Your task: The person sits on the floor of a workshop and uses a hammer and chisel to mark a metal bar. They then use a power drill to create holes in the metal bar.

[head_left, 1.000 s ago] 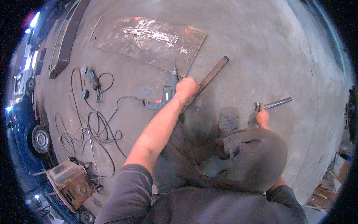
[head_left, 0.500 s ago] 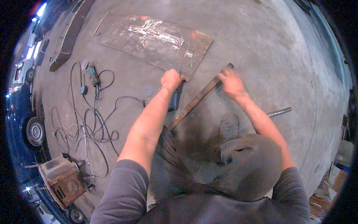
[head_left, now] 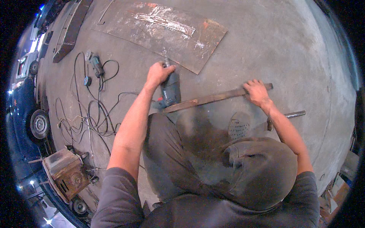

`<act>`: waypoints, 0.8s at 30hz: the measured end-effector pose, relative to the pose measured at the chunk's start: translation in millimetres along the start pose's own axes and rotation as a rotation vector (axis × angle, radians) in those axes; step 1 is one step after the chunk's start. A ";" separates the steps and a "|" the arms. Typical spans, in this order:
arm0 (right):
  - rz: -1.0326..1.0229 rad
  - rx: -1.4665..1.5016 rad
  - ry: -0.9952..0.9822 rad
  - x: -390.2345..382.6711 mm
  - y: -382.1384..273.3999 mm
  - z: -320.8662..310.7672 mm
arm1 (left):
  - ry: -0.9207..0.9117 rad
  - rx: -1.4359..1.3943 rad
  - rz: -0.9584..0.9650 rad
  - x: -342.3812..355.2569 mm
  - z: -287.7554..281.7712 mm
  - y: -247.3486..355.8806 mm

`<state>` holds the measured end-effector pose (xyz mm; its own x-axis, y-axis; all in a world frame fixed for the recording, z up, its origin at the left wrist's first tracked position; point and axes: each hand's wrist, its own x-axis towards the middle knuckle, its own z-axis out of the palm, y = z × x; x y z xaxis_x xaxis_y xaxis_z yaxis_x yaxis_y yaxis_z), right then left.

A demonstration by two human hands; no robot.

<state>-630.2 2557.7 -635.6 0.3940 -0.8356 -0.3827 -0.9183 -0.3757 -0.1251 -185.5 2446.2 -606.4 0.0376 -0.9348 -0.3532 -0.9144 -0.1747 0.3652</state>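
My left hand is closed around the front of a blue-grey power drill lying on the concrete floor. My right hand presses down on the far right end of a long rusty metal bar, which lies across the floor in front of my knees. The bar's left end touches the drill body. A short steel pipe lies just right of my right forearm. A large worn metal sheet lies flat beyond both hands.
Tangled black cables and an angle grinder lie to the left. A rusty box-shaped machine stands at lower left beside a vehicle wheel. A dark long beam lies at upper left.
The bar has swung from a diagonal to nearly level. My right hand slid along to its right end, and my left hand moved onto the drill near the sheet's edge.
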 end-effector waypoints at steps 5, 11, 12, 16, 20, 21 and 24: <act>0.097 0.112 -0.015 -49.9 29.2 14.3 | -0.030 -0.127 -0.027 -32.0 -38.9 -2.4; 0.050 0.258 0.037 -25.8 12.3 35.5 | -0.172 -0.055 0.230 -73.5 -16.2 32.1; 0.059 0.271 0.034 -13.7 -3.2 31.9 | -0.237 -0.031 0.275 -81.9 -7.3 39.8; 0.068 0.271 0.207 38.8 -50.6 18.6 | -0.429 -0.030 0.282 -100.8 35.5 79.2; 0.174 0.210 0.170 60.9 -78.8 7.2 | -0.375 0.054 0.199 -93.8 67.1 86.2; 0.208 0.181 0.114 62.1 -80.4 5.6 | -0.352 0.059 0.179 -90.9 70.0 85.5; 0.223 0.315 0.166 58.1 -85.3 19.9 | -0.296 0.027 0.151 -79.5 86.2 78.5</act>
<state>-529.7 2549.2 -665.5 0.1617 -0.9454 -0.2829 -0.9387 -0.0590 -0.3396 -295.1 2533.5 -623.9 -0.2147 -0.8182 -0.5334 -0.9113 -0.0287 0.4108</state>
